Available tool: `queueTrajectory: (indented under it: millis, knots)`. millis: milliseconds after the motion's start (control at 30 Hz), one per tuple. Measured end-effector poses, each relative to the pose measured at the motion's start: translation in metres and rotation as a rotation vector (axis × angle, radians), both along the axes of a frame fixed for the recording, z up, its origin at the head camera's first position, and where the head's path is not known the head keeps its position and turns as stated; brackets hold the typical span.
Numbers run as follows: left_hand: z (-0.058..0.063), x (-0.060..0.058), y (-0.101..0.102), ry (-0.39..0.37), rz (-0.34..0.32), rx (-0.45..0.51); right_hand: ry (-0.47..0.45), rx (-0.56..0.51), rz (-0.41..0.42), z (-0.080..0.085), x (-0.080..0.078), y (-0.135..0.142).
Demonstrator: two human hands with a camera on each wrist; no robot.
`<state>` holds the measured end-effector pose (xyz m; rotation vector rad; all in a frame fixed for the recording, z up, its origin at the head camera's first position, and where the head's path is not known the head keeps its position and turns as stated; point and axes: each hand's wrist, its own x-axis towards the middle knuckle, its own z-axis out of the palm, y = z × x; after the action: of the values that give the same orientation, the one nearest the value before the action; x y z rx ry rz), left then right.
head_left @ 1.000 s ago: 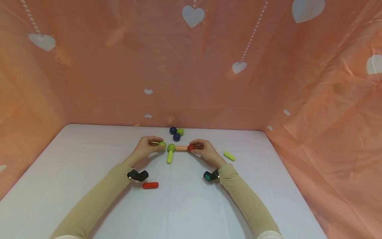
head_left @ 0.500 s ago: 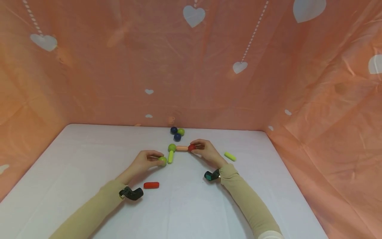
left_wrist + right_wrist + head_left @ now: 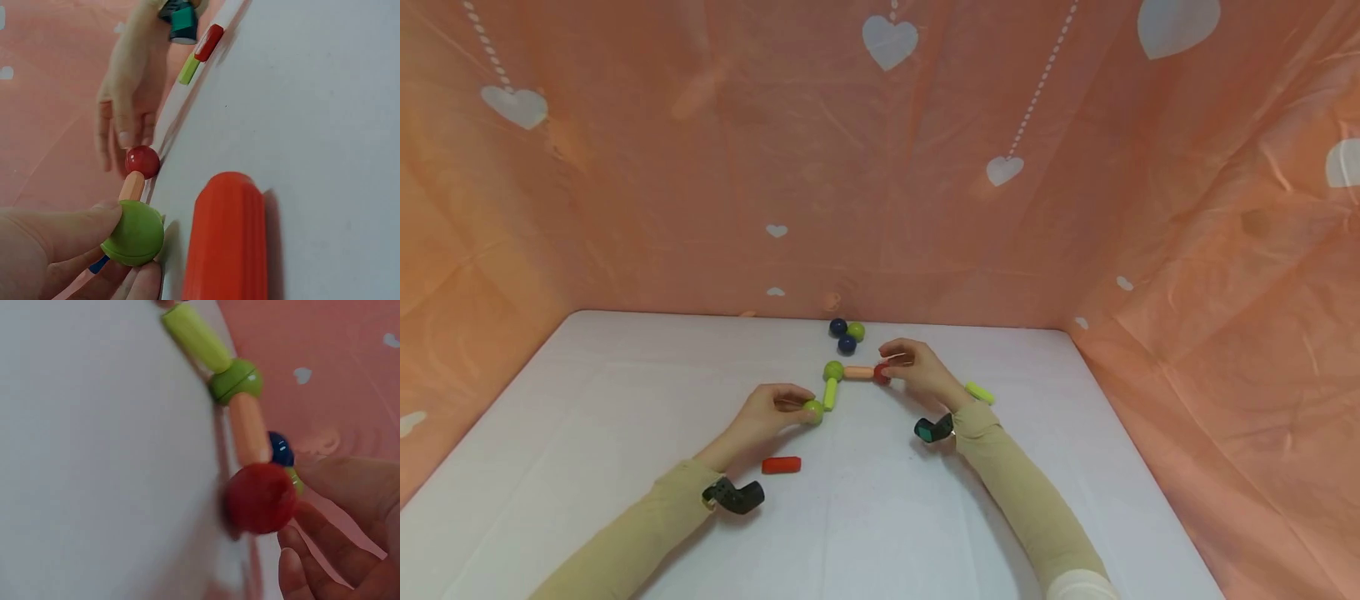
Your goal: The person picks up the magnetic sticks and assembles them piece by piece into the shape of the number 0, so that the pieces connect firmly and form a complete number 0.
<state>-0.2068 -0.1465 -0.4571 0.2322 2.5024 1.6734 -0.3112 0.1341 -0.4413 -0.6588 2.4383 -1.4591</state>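
Note:
My left hand (image 3: 767,419) pinches a green ball (image 3: 135,233) between thumb and fingers, right at the near end of a light green stick (image 3: 831,394). That stick runs back to a second green ball (image 3: 833,371), from which a peach-coloured stick (image 3: 858,372) leads right to a red ball (image 3: 261,499). Beside the red ball is my right hand (image 3: 921,372); its fingers are spread loosely, and the thumb tip comes close to the ball. In the right wrist view the pieces form a bent chain on the white table.
Two dark blue balls (image 3: 847,344) and another green ball (image 3: 856,332) lie grouped behind the chain. One red stick (image 3: 782,465) lies near my left wrist. A light green stick (image 3: 980,392) is partly behind my right forearm; a further red stick (image 3: 209,42) shows beyond it.
My left hand has brought its green ball toward me, then slightly right to the light green stick's near end. The right hand's fingers have loosened and lifted from the red ball.

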Motion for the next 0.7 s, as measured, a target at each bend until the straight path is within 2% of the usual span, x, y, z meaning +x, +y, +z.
queueTrajectory:
  millis: [167, 400, 700]
  knots:
    - [0.000, 0.002, 0.003, -0.029, 0.011, -0.007, 0.065, -0.036, 0.063, 0.013, -0.003, -0.014]
    - [0.000, 0.006, 0.006, -0.034, 0.014, -0.004, 0.038, -0.015, 0.144, 0.022, -0.003, -0.036]
    - [-0.002, 0.009, 0.009, -0.021, 0.020, -0.014, 0.135, 0.044, 0.226, 0.017, -0.009, -0.056]
